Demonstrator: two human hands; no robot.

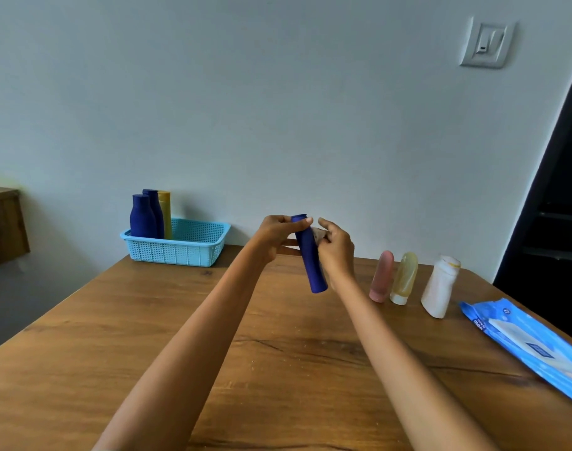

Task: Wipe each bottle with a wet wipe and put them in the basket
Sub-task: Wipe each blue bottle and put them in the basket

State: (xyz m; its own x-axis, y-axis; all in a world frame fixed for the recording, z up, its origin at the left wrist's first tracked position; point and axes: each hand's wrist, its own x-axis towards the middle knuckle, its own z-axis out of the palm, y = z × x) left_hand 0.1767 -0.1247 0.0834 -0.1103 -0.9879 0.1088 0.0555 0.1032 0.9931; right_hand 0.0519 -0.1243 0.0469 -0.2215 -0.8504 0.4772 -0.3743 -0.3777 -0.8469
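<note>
My left hand (pixel 276 236) grips the top of a slim dark blue bottle (pixel 310 258) held tilted above the wooden table (pixel 213 336). My right hand (pixel 335 249) presses a crumpled whitish wet wipe (pixel 318 235) against the bottle's right side. A light blue basket (pixel 187 247) stands at the table's far left corner and holds two dark blue bottles (pixel 143 216) and a yellow one (pixel 165 213), all upright. On the table to the right stand a pink bottle (pixel 381 276), a yellowish bottle (pixel 405 278) and a white bottle (pixel 439 286).
A blue pack of wet wipes (pixel 532 346) lies near the table's right edge. A wall runs behind the table, with a switch (pixel 486 43) high on the right. A wooden cabinet (pixel 1 222) stands at the left, a dark doorway at the right.
</note>
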